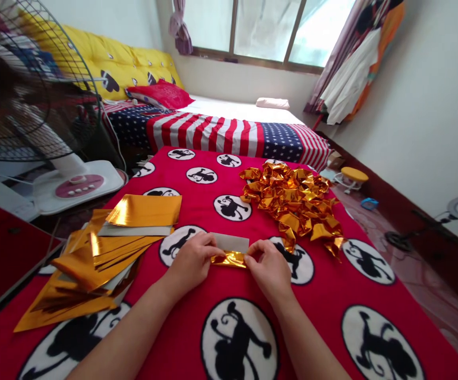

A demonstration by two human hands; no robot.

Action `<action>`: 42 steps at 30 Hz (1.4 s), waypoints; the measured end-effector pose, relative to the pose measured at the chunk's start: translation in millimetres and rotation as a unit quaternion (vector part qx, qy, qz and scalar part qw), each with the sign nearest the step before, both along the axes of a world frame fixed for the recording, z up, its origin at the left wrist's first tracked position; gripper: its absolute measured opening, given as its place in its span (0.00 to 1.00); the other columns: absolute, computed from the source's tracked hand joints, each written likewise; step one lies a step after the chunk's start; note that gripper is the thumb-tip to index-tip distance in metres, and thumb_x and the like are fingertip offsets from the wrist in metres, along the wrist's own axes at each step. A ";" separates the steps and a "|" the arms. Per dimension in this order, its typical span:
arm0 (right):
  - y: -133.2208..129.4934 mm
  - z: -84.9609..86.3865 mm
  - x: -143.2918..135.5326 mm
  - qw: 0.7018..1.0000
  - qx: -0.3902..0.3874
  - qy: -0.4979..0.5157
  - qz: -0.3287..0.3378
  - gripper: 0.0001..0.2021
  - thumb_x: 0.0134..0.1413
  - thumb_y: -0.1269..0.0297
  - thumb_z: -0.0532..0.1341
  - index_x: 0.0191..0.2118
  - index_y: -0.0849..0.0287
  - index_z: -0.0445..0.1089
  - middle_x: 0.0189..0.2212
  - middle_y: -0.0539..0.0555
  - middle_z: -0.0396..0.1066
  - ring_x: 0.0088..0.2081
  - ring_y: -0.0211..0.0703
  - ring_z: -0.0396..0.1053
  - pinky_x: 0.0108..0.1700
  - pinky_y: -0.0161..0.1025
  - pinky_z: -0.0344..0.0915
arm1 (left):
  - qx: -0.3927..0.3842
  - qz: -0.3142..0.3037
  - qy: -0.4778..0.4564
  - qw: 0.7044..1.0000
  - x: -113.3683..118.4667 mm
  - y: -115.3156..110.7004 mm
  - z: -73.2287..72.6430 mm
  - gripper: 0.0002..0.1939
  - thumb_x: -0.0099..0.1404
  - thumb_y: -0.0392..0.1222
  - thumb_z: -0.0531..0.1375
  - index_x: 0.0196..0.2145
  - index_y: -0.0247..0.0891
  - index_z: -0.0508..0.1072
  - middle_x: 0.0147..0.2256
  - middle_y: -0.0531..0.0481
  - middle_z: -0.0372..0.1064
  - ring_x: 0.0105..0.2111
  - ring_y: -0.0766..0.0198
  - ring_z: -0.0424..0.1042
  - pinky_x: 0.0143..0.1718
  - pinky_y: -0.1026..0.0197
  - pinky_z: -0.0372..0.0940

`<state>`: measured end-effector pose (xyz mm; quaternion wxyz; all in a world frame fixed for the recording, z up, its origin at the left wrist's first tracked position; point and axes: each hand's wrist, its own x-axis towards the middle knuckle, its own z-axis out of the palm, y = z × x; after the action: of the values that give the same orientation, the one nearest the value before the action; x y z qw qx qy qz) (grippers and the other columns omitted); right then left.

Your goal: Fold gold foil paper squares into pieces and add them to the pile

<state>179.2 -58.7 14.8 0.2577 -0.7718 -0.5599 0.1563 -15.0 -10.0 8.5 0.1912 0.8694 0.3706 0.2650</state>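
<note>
The left hand (191, 258) pinches one end of a sheet of gold foil paper (235, 259) between thumb and fingers; the right hand (270, 269) pinches the other end. The sheet lies between them on the red monkey-print cloth (181, 324) over the bench. For a clean fold, both pinches would best stay level and press evenly, with the edge parallel to the crease; uneven pulling could skew the strip or wrinkle the foil.

The near part is a narrow, shiny gold band, lightly crumpled; beyond it, a flat, matte grey flap stands out plainly against the red.

To the left, flat gold foil sheets (145, 210) lie fanned in an untidy stack, some showing grey. Farther to the right is a loose heap of folded gold foil pieces (292, 195), angular and glossy. Beyond the bench is a bed with flag-print bedding (209, 132)
</note>
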 end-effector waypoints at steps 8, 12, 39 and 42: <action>-2.1 -1.5 -1.2 1.000 0.012 0.010 0.006 0.05 0.47 0.66 0.59 0.29 0.52 0.73 0.34 0.47 0.71 0.34 0.40 0.68 0.33 0.35 0.55 | 0.018 0.141 0.069 0.987 26.7 -9.3 9.6 0.08 0.59 0.43 0.63 0.25 0.39 0.77 0.29 0.49 0.70 0.34 0.58 0.66 0.38 0.55 0.58; -2.2 -2.4 -2.2 1.000 0.023 0.005 0.004 0.05 0.47 0.66 0.59 0.28 0.52 0.73 0.34 0.47 0.71 0.33 0.40 0.68 0.32 0.35 0.55 | 0.005 0.097 0.018 0.995 27.2 -11.6 -0.6 0.05 0.62 0.35 0.60 0.31 0.39 0.77 0.32 0.50 0.71 0.35 0.61 0.67 0.40 0.58 0.59; -53.0 -17.3 -82.2 0.978 0.044 -0.063 0.193 0.53 0.51 0.34 0.52 0.68 0.74 0.36 0.68 0.69 0.31 0.68 0.61 0.31 0.66 0.57 0.45 | -0.052 0.027 -0.039 0.998 15.8 -3.5 -10.5 0.08 0.63 0.34 0.57 0.30 0.38 0.76 0.31 0.49 0.70 0.35 0.62 0.68 0.39 0.61 0.62; -57.5 -20.7 -67.8 0.976 0.028 -0.112 0.183 0.52 0.51 0.34 0.54 0.67 0.75 0.44 0.67 0.70 0.34 0.68 0.62 0.32 0.66 0.57 0.44 | -0.055 0.021 -0.046 0.997 13.9 -1.6 -10.5 0.07 0.62 0.36 0.59 0.34 0.41 0.78 0.32 0.50 0.70 0.34 0.63 0.68 0.39 0.61 0.62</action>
<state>111.3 -116.2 -5.9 0.1816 -0.6611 -0.7214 0.0977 -1.0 -11.6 -2.0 0.2500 0.8365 0.3937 0.2876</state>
